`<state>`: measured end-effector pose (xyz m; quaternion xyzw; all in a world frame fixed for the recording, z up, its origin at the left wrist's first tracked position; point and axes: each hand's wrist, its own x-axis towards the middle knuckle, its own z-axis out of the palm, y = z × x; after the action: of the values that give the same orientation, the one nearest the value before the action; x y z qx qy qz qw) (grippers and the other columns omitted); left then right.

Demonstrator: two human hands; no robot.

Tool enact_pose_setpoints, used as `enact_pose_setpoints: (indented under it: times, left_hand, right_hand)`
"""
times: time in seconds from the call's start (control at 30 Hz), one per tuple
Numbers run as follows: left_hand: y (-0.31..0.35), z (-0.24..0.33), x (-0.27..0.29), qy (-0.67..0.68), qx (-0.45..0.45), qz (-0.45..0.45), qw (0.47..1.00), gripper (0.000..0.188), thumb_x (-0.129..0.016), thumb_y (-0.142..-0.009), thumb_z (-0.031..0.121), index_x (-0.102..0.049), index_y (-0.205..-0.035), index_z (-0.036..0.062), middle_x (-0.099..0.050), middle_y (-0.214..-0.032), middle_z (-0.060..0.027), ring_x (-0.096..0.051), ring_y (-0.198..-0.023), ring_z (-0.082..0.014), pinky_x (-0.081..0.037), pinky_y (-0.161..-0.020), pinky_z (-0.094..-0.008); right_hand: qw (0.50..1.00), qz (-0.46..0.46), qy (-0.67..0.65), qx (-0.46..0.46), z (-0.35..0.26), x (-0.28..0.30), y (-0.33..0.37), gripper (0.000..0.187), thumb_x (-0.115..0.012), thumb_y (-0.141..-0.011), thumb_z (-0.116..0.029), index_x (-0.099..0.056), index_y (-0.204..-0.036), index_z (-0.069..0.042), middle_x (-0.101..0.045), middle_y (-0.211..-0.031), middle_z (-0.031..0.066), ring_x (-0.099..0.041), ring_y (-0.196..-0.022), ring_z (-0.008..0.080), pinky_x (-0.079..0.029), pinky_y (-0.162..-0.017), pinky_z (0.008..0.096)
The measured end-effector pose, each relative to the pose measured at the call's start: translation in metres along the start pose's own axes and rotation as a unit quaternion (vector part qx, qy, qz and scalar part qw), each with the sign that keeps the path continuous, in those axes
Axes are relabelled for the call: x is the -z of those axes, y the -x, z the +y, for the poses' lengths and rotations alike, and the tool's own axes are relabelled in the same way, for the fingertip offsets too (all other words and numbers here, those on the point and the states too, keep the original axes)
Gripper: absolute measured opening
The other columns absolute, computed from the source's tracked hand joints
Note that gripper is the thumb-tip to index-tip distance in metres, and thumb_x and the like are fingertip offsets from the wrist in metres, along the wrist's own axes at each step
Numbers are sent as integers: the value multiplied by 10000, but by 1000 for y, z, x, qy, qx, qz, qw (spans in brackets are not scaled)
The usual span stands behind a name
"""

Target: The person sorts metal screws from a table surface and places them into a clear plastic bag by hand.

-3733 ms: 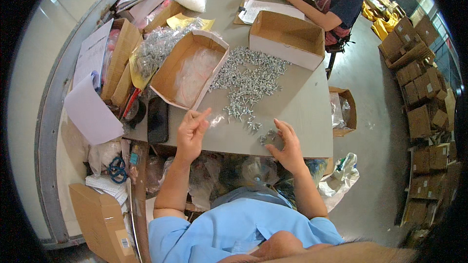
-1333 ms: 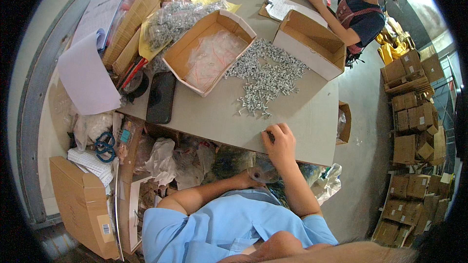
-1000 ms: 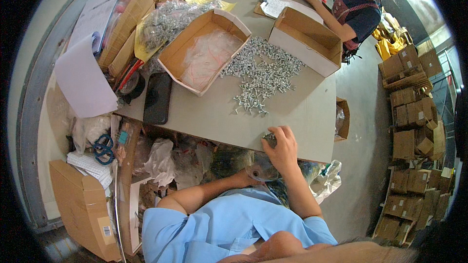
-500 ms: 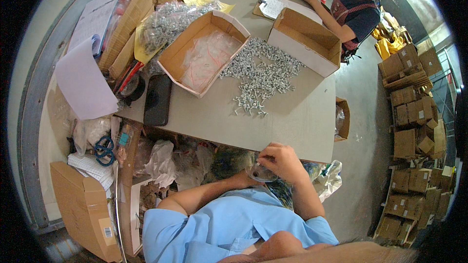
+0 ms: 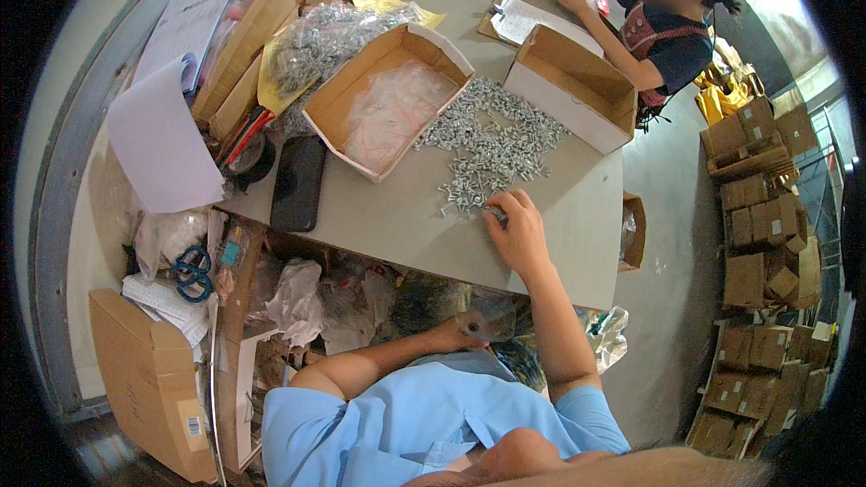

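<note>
A loose pile of small silvery screws is spread across the grey table. At its near edge my right hand has its fingers curled together over a few screws. My left hand is low in front of my body, below the table edge, closed on a small clear plastic bag. Part of that hand is hidden by the bag. Left of the pile stands an open cardboard tray with clear, red-lined plastic bags in it.
An open white-sided box stands right of the pile. A phone lies at the table's left, near bagged screws. Across the table a co-worker works by a clipboard. Stacked cartons line the right side.
My right hand has moved from the bag in front of my body forward to the near edge of the screw pile. My left hand keeps the bag. The co-worker's hands have shifted.
</note>
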<state>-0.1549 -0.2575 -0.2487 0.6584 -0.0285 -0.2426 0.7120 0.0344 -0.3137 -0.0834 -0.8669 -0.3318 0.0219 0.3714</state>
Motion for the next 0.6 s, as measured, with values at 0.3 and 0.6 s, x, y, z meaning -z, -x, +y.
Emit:
enact_pose_setpoints:
  times: [0.3,0.6]
  left_hand:
    - [4,16,-1,-8,-41,13,999,243,-759,-795,159,-614,-952,45,-652,-902,-84,-608,-885,-179,-475,-782,-332]
    - [0,-2,-1,-15,0,3,1000,450,-768,-778,366,-621,-1063,49,-621,-1079,-135,-558,-1022,-265,-433,-911,-406]
  right_hand:
    - [997,30,57,-31,4,3,4,124,-659,-786,-125,-635,-883,-52,-606,-909,142,-596,-864,349,-480,-756,431]
    - [999,34,7,24,22,15,10,216,-636,-790,-83,-656,-999,-30,-604,-931,144,-590,-826,309,-484,-749,392]
